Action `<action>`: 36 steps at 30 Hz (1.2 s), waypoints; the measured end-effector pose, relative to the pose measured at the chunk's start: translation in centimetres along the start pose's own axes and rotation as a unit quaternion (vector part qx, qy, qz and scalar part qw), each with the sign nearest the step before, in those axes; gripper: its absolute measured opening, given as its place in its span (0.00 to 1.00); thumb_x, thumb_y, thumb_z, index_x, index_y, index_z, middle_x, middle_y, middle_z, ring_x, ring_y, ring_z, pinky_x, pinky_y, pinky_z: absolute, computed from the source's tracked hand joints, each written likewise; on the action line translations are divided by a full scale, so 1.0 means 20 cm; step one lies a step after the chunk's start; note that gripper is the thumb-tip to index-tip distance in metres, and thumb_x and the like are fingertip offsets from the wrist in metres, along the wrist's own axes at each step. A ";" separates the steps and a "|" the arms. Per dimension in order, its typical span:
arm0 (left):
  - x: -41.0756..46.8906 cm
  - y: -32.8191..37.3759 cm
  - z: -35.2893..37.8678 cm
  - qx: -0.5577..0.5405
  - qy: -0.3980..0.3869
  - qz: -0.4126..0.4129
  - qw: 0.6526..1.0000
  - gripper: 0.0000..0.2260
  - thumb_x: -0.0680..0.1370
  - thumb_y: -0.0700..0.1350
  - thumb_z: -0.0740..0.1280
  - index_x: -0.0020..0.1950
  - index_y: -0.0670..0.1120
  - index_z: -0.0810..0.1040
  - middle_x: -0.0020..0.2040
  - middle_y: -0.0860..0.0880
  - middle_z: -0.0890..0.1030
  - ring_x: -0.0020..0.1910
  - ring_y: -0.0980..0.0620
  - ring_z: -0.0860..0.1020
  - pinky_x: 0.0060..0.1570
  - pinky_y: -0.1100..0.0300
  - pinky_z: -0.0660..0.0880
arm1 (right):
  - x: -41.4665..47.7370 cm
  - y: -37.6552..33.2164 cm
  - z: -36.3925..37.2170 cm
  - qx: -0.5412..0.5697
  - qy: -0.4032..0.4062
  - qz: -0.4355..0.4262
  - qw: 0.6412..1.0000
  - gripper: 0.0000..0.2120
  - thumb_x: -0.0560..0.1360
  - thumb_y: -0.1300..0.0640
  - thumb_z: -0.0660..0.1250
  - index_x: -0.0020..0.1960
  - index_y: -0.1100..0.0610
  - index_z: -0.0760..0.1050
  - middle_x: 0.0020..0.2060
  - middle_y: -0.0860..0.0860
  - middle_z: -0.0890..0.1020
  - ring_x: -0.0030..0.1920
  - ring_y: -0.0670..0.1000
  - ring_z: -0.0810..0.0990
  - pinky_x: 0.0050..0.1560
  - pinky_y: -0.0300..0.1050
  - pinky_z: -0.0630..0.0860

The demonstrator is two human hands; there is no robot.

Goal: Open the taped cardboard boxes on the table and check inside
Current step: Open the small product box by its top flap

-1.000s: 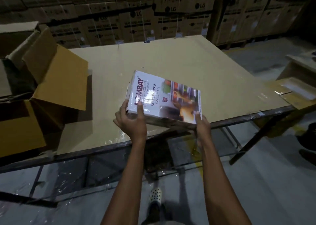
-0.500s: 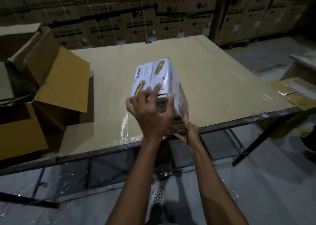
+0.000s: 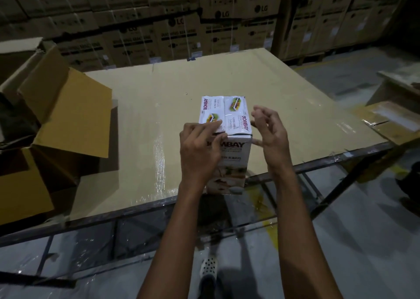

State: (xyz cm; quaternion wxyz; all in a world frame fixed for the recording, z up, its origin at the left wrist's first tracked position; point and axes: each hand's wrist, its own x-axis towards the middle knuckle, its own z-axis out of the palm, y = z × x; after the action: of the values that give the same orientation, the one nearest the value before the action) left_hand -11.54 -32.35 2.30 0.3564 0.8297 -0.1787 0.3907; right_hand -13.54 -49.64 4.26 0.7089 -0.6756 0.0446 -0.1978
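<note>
A white printed BOMBAY box [image 3: 223, 112] stands upright on the cardboard-covered table [image 3: 159, 103], close to the front edge. Its top flaps are shut, with a seam running down the middle. My left hand [image 3: 200, 148] lies over the box's near top edge, index finger and thumb pinching the edge of the left top flap. My right hand [image 3: 270, 135] hovers just to the right of the box, fingers loosely curled and holding nothing. The left hand hides part of the box's front face.
A large brown carton [image 3: 68, 112] with raised flaps sits at the table's left end. Stacked LG cartons [image 3: 181, 25] form a wall behind the table. Taped flat cardboard [image 3: 391, 119] lies at the right. My foot [image 3: 208, 267] shows under the table's metal frame.
The box went from lying flat in both hands to standing upright on the table. My right hand let go and rose beside it. My left hand moved to the top flap.
</note>
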 end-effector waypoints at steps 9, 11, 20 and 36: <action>0.05 -0.05 -0.05 -0.042 0.078 -0.033 0.996 0.08 0.74 0.48 0.79 0.48 0.45 0.86 0.43 0.50 0.85 0.39 0.49 0.82 0.38 0.51 0.79 | 0.00 0.03 0.01 -0.267 0.000 -0.222 0.938 0.13 0.71 0.50 0.81 0.54 0.49 0.85 0.56 0.48 0.81 0.58 0.43 0.80 0.48 0.42 0.83; 0.05 -0.02 -0.07 -0.061 0.104 -0.040 0.992 0.06 0.76 0.44 0.76 0.49 0.43 0.85 0.43 0.49 0.85 0.38 0.51 0.83 0.39 0.54 0.80 | 0.01 0.03 0.00 -0.272 0.003 -0.235 0.933 0.11 0.71 0.50 0.81 0.51 0.50 0.86 0.52 0.48 0.82 0.55 0.44 0.82 0.46 0.42 0.83; 0.00 -0.05 -0.06 -0.260 0.159 -0.425 0.852 0.06 0.82 0.41 0.65 0.57 0.48 0.78 0.45 0.44 0.82 0.42 0.45 0.86 0.41 0.50 0.84 | 0.03 0.03 -0.05 -0.289 0.059 -0.291 0.910 0.08 0.73 0.52 0.80 0.47 0.54 0.86 0.44 0.50 0.86 0.38 0.46 0.84 0.37 0.47 0.82; 0.01 -0.02 -0.08 -0.070 0.067 -0.188 0.977 0.05 0.79 0.40 0.70 0.52 0.45 0.85 0.48 0.49 0.83 0.52 0.51 0.77 0.47 0.69 0.73 | 0.00 0.11 -0.07 -0.039 0.174 0.022 0.984 0.05 0.78 0.63 0.69 0.52 0.55 0.79 0.34 0.53 0.85 0.35 0.50 0.85 0.44 0.55 0.86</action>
State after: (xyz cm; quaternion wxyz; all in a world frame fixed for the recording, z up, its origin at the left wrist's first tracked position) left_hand -12.03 -30.86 3.08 0.4919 0.7935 -0.0221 0.3577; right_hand -13.53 -51.04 2.09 0.6673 -0.6572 0.1895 -0.2949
